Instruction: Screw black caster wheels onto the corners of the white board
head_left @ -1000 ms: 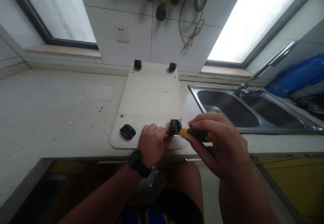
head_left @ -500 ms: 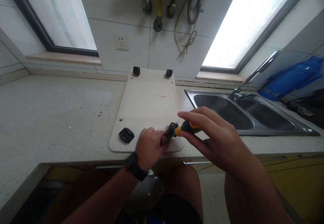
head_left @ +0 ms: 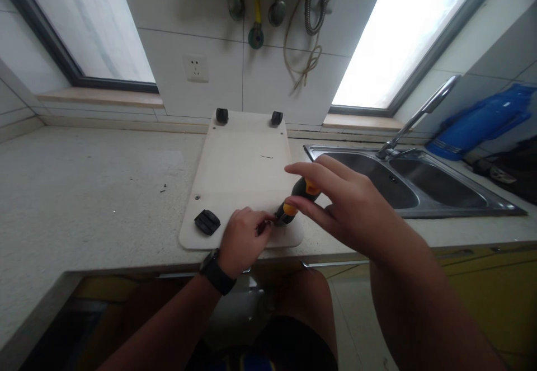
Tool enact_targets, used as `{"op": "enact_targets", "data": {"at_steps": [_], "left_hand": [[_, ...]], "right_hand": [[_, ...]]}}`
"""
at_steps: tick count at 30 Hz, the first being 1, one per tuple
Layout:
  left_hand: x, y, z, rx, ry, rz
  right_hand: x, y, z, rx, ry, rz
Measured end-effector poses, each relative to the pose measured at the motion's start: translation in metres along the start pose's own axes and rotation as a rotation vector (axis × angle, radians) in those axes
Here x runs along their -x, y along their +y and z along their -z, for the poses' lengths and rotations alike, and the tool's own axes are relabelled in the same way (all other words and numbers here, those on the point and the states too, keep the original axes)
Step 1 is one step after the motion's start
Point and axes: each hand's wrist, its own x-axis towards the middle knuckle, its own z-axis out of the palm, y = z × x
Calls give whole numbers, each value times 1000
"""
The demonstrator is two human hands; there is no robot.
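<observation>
A pale board [head_left: 245, 161] lies flat on the counter, with a black caster [head_left: 222, 116] and another black caster [head_left: 277, 118] at its far corners. A black wheel-like piece [head_left: 207, 222] sits at the near left corner. My right hand [head_left: 348, 200] grips a black and orange screwdriver [head_left: 305, 187], tilted down toward the black caster [head_left: 283, 216] at the near right corner. My left hand [head_left: 245, 236], a watch on its wrist, rests on the board's near edge. Its thumb and finger pinch beside that caster; what they hold is hidden, as is the screwdriver's tip.
A double steel sink [head_left: 369, 175] with a tall faucet [head_left: 423, 111] is to the right, beside a blue container [head_left: 480, 122]. Small dark bits [head_left: 163, 189] lie on the counter [head_left: 104, 186] at left. Hoses and a wall socket [head_left: 196, 69] are behind the board.
My right hand has moved slightly left and up, and the screwdriver now stands steeper over the near right caster. My left hand's fingers have shifted slightly at the same spot.
</observation>
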Motion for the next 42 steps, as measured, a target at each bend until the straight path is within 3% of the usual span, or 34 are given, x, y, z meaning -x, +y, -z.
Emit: {"op": "enact_targets", "data": {"at_steps": [6, 10, 15, 18, 24, 31, 37, 42], "left_hand": [[-4, 0, 6, 138, -31, 31], [-10, 1, 12, 292, -16, 59], [-19, 7, 22, 397, -14, -43], [-25, 10, 24, 419, -64, -94], [-33, 12, 16, 458, -34, -83], [-34, 8, 14, 455, -96, -175], [-39, 5, 21, 414, -138, -168], [-38, 6, 23, 402, -129, -131]], "right_hand": [[-1, 7, 8, -244, -146, 92], [-5, 11, 5, -135, -95, 50], [-9, 4, -4, 97, 5, 61], [-9, -4, -1, 112, -26, 36], [-5, -5, 14, -151, -180, 50], [-10, -8, 13, 154, -140, -55], [-11, 0, 17, -183, -213, 71], [-12, 4, 11, -6, -117, 10]]}}
